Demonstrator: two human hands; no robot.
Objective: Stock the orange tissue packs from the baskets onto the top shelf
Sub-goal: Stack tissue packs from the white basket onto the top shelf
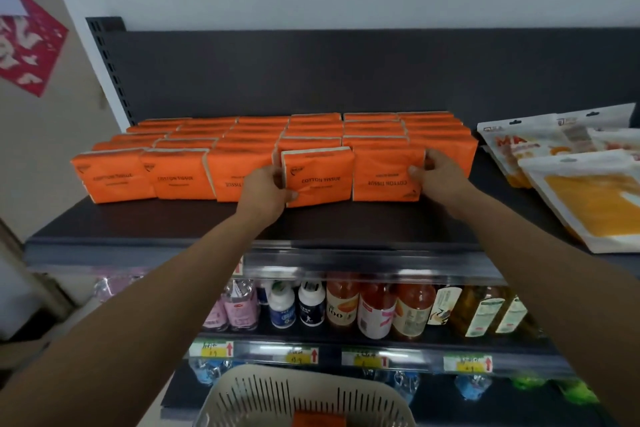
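Note:
Several rows of orange tissue packs stand on the dark top shelf. In the front row, my left hand grips the left edge of one orange pack, which stands slightly forward and tilted. My right hand holds the right edge of the neighbouring orange pack, whose print is upside down. A beige slotted basket sits below at the bottom edge, with another orange pack partly visible inside it.
White and yellow snack pouches lie on the top shelf at the right. Drink bottles fill the shelf below, with price tags along its edge. A beige wall with a red paper decoration is at the left.

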